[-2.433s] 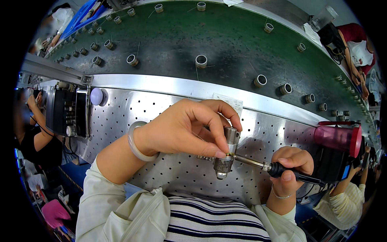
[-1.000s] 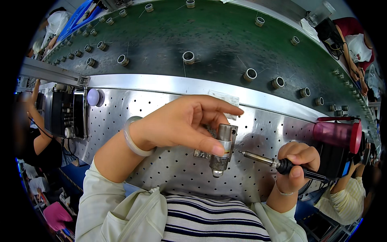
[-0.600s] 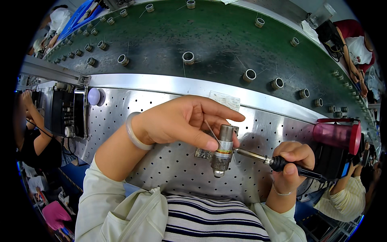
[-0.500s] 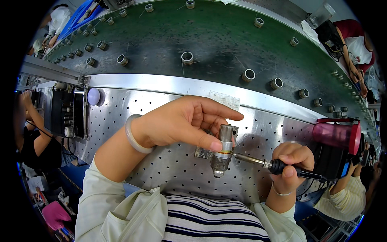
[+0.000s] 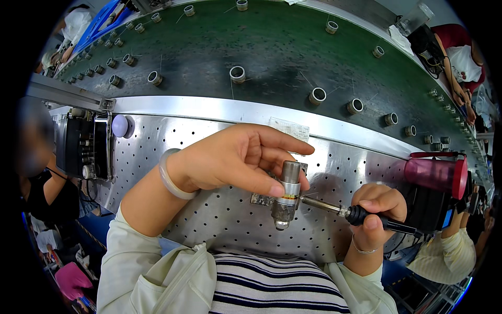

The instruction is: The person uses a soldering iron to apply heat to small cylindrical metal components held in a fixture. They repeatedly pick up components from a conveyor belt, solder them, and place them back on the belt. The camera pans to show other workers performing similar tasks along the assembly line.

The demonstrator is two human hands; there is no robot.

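Metal cylinder part (image 5: 286,194) sits upright between my left thumb and forefinger, pinched near its middle, with my other left fingers (image 5: 285,148) spread loosely above it and my left hand (image 5: 235,159) coming in from the left. Just to the right of that grip, the thin metal tip of a soldering iron (image 5: 342,211) touches the side of the cylinder at a brass-coloured band. My right hand (image 5: 377,209) wraps the iron's black handle, fingers curled tight around it and thumb pressed on top. Directly under both hands lies the perforated steel table (image 5: 219,220), and a small grey metal block (image 5: 261,199) rests on it just behind the cylinder. To the right of my right hand stands a dark red cup (image 5: 433,174) on its side. Beyond my fingers runs a green conveyor belt (image 5: 272,52) dotted with small metal rings (image 5: 237,74).
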